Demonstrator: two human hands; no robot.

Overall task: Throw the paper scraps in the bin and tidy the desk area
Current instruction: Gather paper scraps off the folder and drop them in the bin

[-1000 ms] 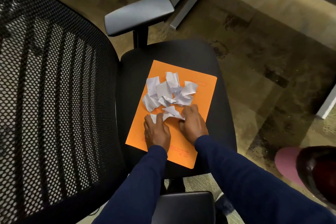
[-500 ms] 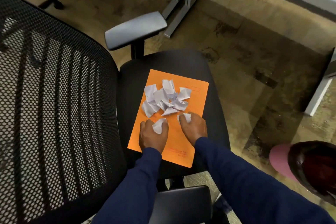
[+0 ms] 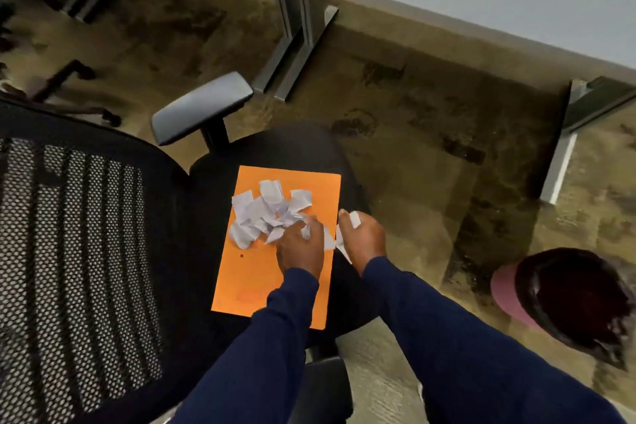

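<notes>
**Both hands full of scraps over the orange folder**

We see an orange folder (image 3: pixel 265 280) lying flat on the black seat of a mesh-backed office chair (image 3: pixel 82 251). A loose heap of white paper scraps (image 3: pixel 265 213) sits on the far half of the folder, the pieces overlapping one another.

Our left hand (image 3: pixel 301 251) rests at the near right edge of the heap, fingers curled around a few crumpled scraps (image 3: pixel 307 229) that show white between them. Our right hand (image 3: pixel 363 239) is just past the folder's right edge, above the seat, clenched on more white pieces (image 3: pixel 340 243); one sticks out by the thumb and another hangs below the palm. The two hands are close together but apart. Both sleeves are dark blue.

On the carpet to the right, well apart from the chair, stands a round bin (image 3: pixel 571 299) with a pink outer wall and a dark inside; the view there is blurred, so we cannot tell what it holds. A grey armrest (image 3: pixel 203 107) juts out beyond the seat, and metal desk legs (image 3: pixel 296 45) stand further off.
</notes>
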